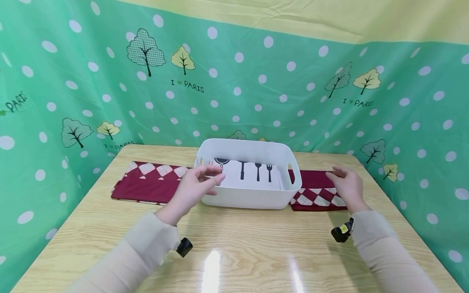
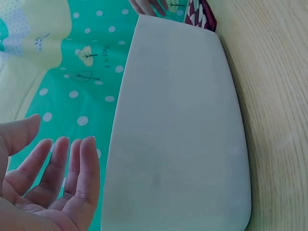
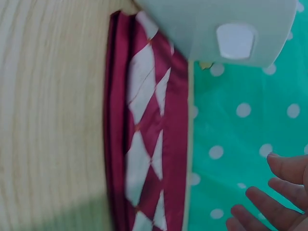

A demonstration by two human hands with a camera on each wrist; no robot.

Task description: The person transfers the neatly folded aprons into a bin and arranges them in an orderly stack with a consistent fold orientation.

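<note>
Two bare hands hover with relaxed, uncurled fingers at either end of the white rectangular plastic basket (image 1: pixel 249 175); the left hand (image 1: pixel 196 185) is just beside its near left corner, the right hand (image 1: pixel 348 185) apart from it, over the folded maroon cloth with white diamonds (image 1: pixel 318 195); neither holds anything; the basket stands mid-table on the pale wooden tabletop (image 1: pixel 234 244), a white cloth printed with black cutlery (image 1: pixel 250 175) lying inside; it looks light, stiff and smooth, best lifted by the cut-out handles at its short ends.

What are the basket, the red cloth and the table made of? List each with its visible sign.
Basket: probably plastic, with smooth matte white moulded walls and cut-out handles.
Red cloth: woven fabric, folded in soft layers, slightly sheeny.
Table: wood or wood-look laminate, with printed-looking grain and glossy reflections.
</note>
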